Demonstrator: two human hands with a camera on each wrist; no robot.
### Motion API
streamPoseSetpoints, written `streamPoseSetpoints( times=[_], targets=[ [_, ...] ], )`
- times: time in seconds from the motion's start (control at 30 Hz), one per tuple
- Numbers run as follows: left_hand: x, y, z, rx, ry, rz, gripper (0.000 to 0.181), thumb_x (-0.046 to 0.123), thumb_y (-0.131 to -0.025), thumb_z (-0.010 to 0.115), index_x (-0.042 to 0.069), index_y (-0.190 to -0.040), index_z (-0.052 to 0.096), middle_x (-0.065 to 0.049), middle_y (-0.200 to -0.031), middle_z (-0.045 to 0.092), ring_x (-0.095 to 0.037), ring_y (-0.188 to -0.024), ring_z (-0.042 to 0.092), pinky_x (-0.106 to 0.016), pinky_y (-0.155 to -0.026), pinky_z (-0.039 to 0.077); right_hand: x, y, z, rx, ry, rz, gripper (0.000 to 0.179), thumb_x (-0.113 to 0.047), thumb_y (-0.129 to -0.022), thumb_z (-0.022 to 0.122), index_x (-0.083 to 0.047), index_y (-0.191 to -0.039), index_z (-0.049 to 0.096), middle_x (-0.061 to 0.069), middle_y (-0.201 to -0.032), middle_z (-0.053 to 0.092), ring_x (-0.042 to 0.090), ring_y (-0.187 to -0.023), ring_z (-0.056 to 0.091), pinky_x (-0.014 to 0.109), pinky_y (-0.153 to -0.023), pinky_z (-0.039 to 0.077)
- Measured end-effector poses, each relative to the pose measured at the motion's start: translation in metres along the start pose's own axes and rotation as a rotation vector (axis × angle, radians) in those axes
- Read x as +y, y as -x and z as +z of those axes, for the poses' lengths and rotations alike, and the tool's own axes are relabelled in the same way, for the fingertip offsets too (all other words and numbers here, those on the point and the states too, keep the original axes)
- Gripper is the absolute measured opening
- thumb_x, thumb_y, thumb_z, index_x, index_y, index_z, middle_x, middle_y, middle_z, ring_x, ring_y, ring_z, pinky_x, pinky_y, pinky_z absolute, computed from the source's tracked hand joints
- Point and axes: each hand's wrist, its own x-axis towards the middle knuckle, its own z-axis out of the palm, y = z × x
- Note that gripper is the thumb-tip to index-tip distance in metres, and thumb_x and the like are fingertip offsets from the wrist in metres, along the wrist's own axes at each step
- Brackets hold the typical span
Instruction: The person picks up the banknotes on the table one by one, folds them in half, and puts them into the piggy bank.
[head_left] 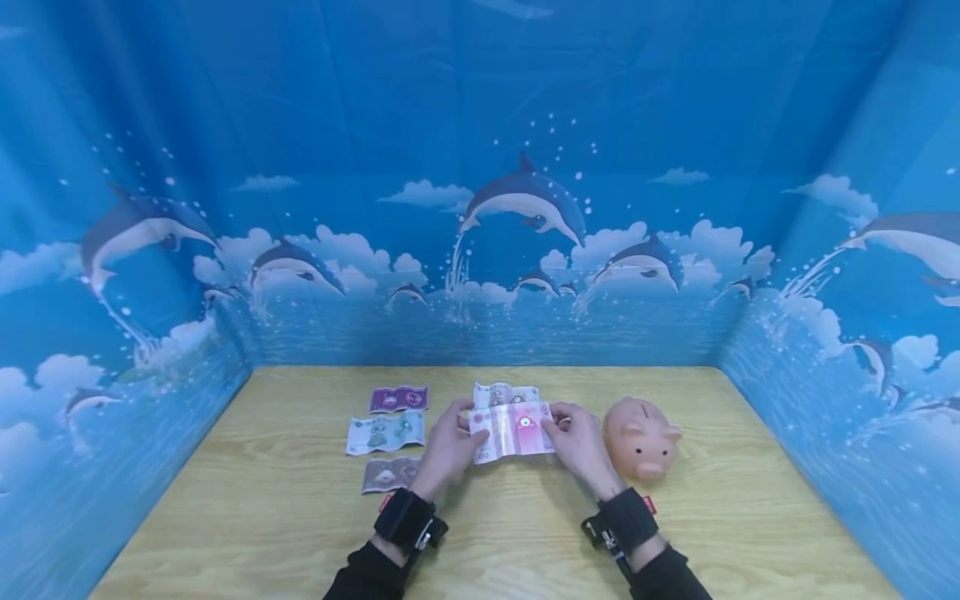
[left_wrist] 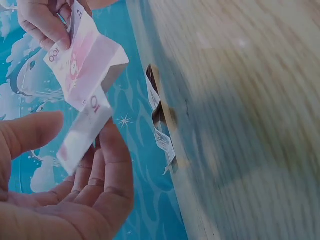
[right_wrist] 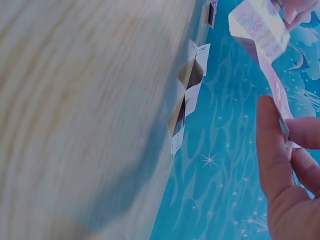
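Observation:
A pink banknote [head_left: 513, 429] marked 100, creased and bent along folds, is held up above the table between both hands. My left hand [head_left: 448, 446] holds its left end, fingers curled behind; in the left wrist view the thumb [left_wrist: 37, 131] looks a little apart from the paper. My right hand [head_left: 581, 442] pinches the right end between thumb and fingers, plainest in the right wrist view, where the index finger [right_wrist: 272, 150] is nearly straight. Just behind the pink note, another wavy banknote [head_left: 498, 394] lies on the table, partly covered from the head view.
Left of my hands lie a purple banknote [head_left: 399, 399], a green one [head_left: 385, 432] and a brownish one [head_left: 390, 475], the last partly hidden by the left hand. A pink piggy bank [head_left: 641, 437] stands right of my right hand on the wooden table [head_left: 262, 517]. A dolphin-print curtain [head_left: 480, 325] surrounds it.

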Motion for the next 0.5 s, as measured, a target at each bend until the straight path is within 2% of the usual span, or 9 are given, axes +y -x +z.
streamPoseSetpoints(
  times=[0.2, 0.43, 0.5],
  targets=[
    [0.0017, 0.0003, -0.0027, 0.000, 0.026, -0.003, 0.054, 0.010, -0.083, 0.075, 0.003, -0.132, 0.055, -0.011, -0.094, 0.061, -0.017, -0.077, 0.058, -0.027, -0.060, 0.053, -0.0024, -0.0003, -0.0015, 0.032, -0.024, -0.002, 0.015, -0.016, -0.089, 0.069, -0.006, -0.100, 0.072, 0.006, -0.086, 0.067, 0.015, -0.076, 0.061, 0.025, -0.064, 0.051],
    [-0.0007, -0.0017, -0.0069, -0.025, 0.107, -0.035, 0.022, 0.013, -0.085, 0.073, 0.000, -0.101, 0.068, -0.005, -0.085, 0.060, -0.015, -0.076, 0.053, -0.024, -0.063, 0.049, -0.0039, 0.0003, -0.0014, 0.043, -0.040, 0.002, 0.014, -0.017, -0.089, 0.070, -0.006, -0.098, 0.072, 0.005, -0.085, 0.067, 0.015, -0.077, 0.062, 0.026, -0.066, 0.053],
    [-0.0019, -0.0024, -0.0077, -0.026, 0.121, -0.044, 0.019, 0.015, -0.086, 0.073, 0.001, -0.098, 0.069, -0.004, -0.083, 0.059, -0.014, -0.075, 0.053, -0.025, -0.062, 0.050, -0.0039, 0.0007, -0.0011, 0.048, -0.047, 0.003, 0.015, -0.018, -0.089, 0.070, -0.007, -0.099, 0.073, 0.005, -0.085, 0.068, 0.015, -0.077, 0.062, 0.026, -0.067, 0.053]
  ],
)
